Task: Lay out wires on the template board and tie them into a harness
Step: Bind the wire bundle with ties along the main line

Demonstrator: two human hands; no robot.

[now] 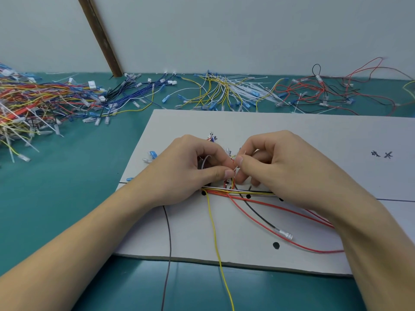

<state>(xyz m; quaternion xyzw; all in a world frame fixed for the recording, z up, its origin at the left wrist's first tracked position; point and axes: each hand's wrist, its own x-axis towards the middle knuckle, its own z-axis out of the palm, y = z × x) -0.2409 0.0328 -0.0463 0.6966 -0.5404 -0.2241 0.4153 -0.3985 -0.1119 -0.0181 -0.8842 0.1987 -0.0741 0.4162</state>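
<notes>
Head view: both hands meet at the board's centre, left hand and right hand pinching a white tie around the wires. Best threaded snugly, keeping strands along the line; spare wires lie at twelve o'clock.

Two small handwritten black marks stand on the white template board at its right, too blurred to read.

left hand: bare, no sleeve | right hand: bare, short nails
</notes>
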